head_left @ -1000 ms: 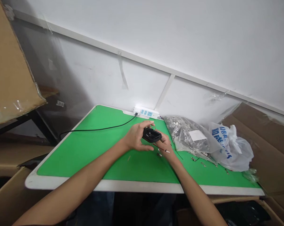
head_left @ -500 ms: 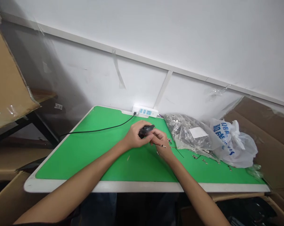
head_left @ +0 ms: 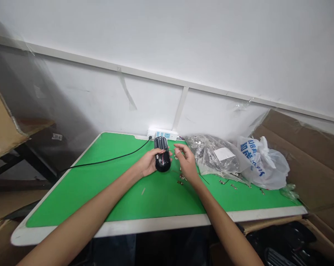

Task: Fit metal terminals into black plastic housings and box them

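Head view: left hand (head_left: pixel 148 162) gripping black wired casing (head_left: pixel 163 164), centre; right hand (head_left: pixel 187 162) beside, grip unclear; counter edge (head_left: pixel 156 226), lower frame.

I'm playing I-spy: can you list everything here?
Oval plastic casing: 1, black, centre
Flat table: 1, green and white, middle
Long plastic power strip: 1, white, far edge
Thin cable: 1, black, runs left
Small metal bits: several, metallic, right side
Bulky plastic bag: 1, clear, back right
Knotted plastic bag: 1, blue-lettered white, right
Curved plastic parts: some, black, lower right
Cardboard boxes: several, brown, both sides
Wall: 1, white, behind
Left hand: 1, holding casing
Right hand: 1, near casing
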The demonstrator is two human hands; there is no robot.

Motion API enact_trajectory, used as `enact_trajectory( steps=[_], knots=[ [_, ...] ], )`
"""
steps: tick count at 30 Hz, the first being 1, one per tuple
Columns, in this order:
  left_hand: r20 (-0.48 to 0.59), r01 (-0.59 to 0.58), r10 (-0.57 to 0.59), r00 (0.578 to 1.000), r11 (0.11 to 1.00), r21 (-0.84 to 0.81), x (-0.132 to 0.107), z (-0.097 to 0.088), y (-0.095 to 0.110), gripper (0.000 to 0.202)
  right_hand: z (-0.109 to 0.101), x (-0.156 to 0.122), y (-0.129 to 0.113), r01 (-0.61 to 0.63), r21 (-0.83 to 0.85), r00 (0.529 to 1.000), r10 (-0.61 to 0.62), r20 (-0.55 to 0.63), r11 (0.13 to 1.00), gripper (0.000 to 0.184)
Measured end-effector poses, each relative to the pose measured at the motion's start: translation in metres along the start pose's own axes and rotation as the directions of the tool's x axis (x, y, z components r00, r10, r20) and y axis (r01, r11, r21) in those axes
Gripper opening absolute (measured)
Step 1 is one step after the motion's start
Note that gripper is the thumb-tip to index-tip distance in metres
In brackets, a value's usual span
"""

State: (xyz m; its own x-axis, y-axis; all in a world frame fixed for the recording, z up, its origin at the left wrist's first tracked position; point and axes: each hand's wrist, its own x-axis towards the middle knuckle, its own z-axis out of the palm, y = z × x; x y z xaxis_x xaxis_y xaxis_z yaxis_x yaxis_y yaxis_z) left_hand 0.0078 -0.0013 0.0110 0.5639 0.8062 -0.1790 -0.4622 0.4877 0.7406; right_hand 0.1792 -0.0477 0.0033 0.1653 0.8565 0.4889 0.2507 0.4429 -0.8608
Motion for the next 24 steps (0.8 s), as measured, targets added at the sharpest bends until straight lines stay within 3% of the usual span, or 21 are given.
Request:
enact_trajectory(
  steps=[10, 14, 21, 24],
  knots=[
    [-0.017, -0.135, 0.136, 0.991, 0.99, 0.051, -0.003, 0.006, -0.001, 0.019, -0.003, 0.009, 0.021, -0.033, 0.031, 0.997, 0.036, -0.068, 0.999, 0.04],
    [-0.041, -0.154, 0.156, 0.987, 0.987, 0.04, -0.001, 0.005, 0.002, 0.018, -0.009, 0.016, 0.028, -0.011, -0.027, 0.994, 0.008, -0.109, 1.0, 0.037],
    [-0.104, -0.128, 0.126, 0.987, 0.992, -0.009, 0.002, -0.001, 0.016, 0.016, -0.04, 0.029, 0.036, 0.014, -0.271, 0.996, 0.009, 0.084, 0.962, 0.029],
    [-0.114, -0.106, 0.1, 0.989, 0.993, -0.049, 0.003, -0.006, 0.021, 0.015, -0.055, 0.031, 0.037, -0.05, -0.333, 0.977, 0.114, 0.178, 0.942, 0.027]
  ],
)
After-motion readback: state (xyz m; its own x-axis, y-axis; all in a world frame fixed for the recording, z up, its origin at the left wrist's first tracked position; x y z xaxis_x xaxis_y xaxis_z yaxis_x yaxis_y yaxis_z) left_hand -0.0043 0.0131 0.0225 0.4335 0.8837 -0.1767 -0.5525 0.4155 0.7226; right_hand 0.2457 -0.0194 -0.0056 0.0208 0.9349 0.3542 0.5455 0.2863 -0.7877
